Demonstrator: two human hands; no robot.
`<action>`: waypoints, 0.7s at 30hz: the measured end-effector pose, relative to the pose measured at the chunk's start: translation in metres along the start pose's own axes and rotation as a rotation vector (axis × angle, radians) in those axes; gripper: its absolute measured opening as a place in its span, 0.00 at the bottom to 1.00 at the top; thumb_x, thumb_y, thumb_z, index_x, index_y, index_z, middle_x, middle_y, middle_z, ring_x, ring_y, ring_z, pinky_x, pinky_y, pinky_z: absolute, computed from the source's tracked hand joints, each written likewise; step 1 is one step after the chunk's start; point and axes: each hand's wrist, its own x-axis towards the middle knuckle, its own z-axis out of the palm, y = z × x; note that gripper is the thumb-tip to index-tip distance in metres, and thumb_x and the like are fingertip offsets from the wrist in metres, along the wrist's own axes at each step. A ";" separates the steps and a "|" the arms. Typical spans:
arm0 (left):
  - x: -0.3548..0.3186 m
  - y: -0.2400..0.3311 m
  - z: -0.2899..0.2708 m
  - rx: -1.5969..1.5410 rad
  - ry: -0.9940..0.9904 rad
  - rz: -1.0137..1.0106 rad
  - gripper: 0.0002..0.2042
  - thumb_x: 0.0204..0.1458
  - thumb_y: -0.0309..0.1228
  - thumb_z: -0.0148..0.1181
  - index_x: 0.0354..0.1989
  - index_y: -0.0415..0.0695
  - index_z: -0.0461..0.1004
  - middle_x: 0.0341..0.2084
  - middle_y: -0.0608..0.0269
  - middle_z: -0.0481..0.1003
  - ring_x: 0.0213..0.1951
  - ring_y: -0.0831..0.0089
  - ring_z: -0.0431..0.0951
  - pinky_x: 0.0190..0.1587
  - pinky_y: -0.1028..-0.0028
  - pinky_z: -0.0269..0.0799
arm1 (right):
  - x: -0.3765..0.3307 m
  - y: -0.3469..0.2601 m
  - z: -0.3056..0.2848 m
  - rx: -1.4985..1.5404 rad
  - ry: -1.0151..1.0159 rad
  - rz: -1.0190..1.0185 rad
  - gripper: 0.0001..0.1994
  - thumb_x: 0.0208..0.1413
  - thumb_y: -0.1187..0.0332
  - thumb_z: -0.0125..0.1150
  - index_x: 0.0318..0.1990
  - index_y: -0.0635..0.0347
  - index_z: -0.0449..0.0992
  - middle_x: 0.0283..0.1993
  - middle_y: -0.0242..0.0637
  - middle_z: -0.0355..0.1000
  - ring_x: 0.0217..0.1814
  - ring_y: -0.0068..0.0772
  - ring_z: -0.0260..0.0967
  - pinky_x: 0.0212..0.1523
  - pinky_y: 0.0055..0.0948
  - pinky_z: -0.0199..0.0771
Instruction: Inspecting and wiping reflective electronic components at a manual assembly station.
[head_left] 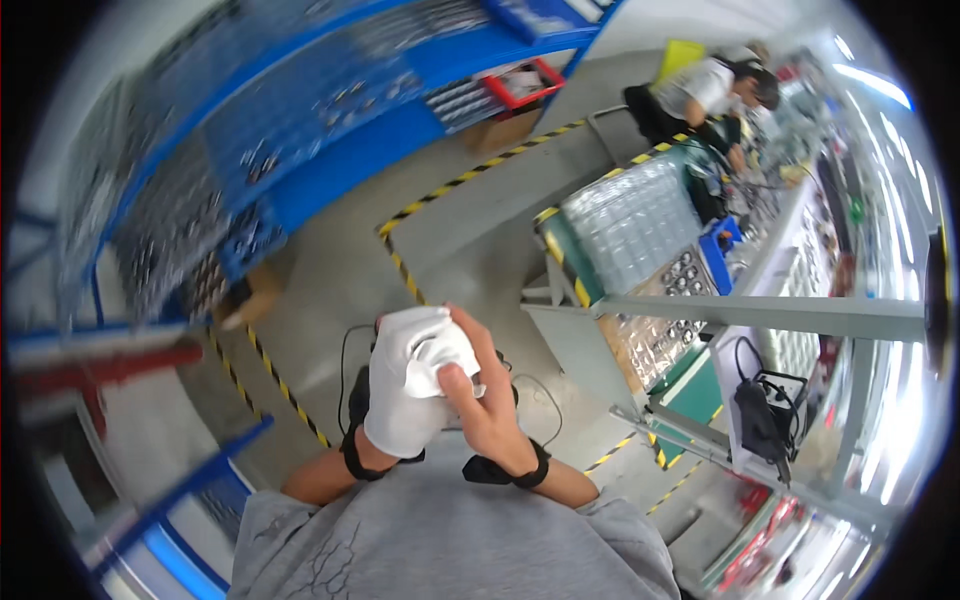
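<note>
In front of my chest, both hands are raised and pressed together. My left hand (398, 405) wears a white glove, and a black band circles its wrist. Bare, my right hand (488, 405) has a black wristband too. Between them is a crumpled piece of white cloth (438, 352), with an edge folded open; it looks like the glove's fabric. My right thumb presses on it while the fingers wrap its far side. The gloved fingers close round it from the left, though their tips blend into the white folds.
Blue shelving (330, 190) with clear plastic trays runs along the left and far side. At the right, a workbench (640, 300) carries clear trays and small round parts behind a grey metal frame (760, 312). A co-worker (700, 95) bends over the far bench. Striped tape (470, 175) marks the floor.
</note>
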 end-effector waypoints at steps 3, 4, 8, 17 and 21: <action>0.096 0.012 -0.005 0.125 -0.132 0.184 0.32 0.43 0.27 0.74 0.58 0.42 0.66 0.51 0.57 0.69 0.50 0.63 0.74 0.50 0.67 0.72 | 0.058 -0.012 -0.004 0.184 0.234 0.166 0.29 0.63 0.62 0.57 0.67 0.68 0.59 0.55 0.51 0.72 0.56 0.41 0.72 0.59 0.33 0.68; 0.126 0.011 -0.007 0.180 -0.145 0.260 0.31 0.43 0.26 0.73 0.58 0.42 0.66 0.50 0.56 0.70 0.49 0.63 0.74 0.50 0.67 0.72 | 0.081 -0.013 -0.006 0.172 0.280 0.153 0.29 0.63 0.62 0.57 0.67 0.68 0.59 0.55 0.51 0.72 0.56 0.41 0.72 0.59 0.33 0.68; 0.218 -0.014 0.022 -0.086 -0.336 0.083 0.29 0.41 0.26 0.72 0.55 0.43 0.69 0.50 0.55 0.70 0.48 0.59 0.74 0.50 0.64 0.71 | 0.157 -0.009 -0.045 -0.043 0.431 0.041 0.27 0.65 0.62 0.54 0.67 0.68 0.60 0.56 0.51 0.71 0.59 0.39 0.69 0.60 0.33 0.66; 0.474 0.020 0.167 0.076 -0.603 0.612 0.24 0.39 0.28 0.73 0.47 0.46 0.74 0.46 0.55 0.74 0.48 0.54 0.74 0.50 0.61 0.71 | 0.325 0.005 -0.202 0.147 0.878 -0.015 0.26 0.67 0.61 0.51 0.66 0.70 0.62 0.58 0.48 0.71 0.60 0.36 0.67 0.62 0.32 0.64; 0.557 0.029 0.238 0.010 -0.723 0.539 0.23 0.40 0.28 0.71 0.48 0.44 0.73 0.46 0.54 0.73 0.48 0.53 0.73 0.51 0.62 0.69 | 0.382 0.006 -0.271 0.162 1.044 -0.015 0.26 0.68 0.60 0.49 0.66 0.71 0.62 0.60 0.47 0.69 0.61 0.36 0.66 0.63 0.32 0.62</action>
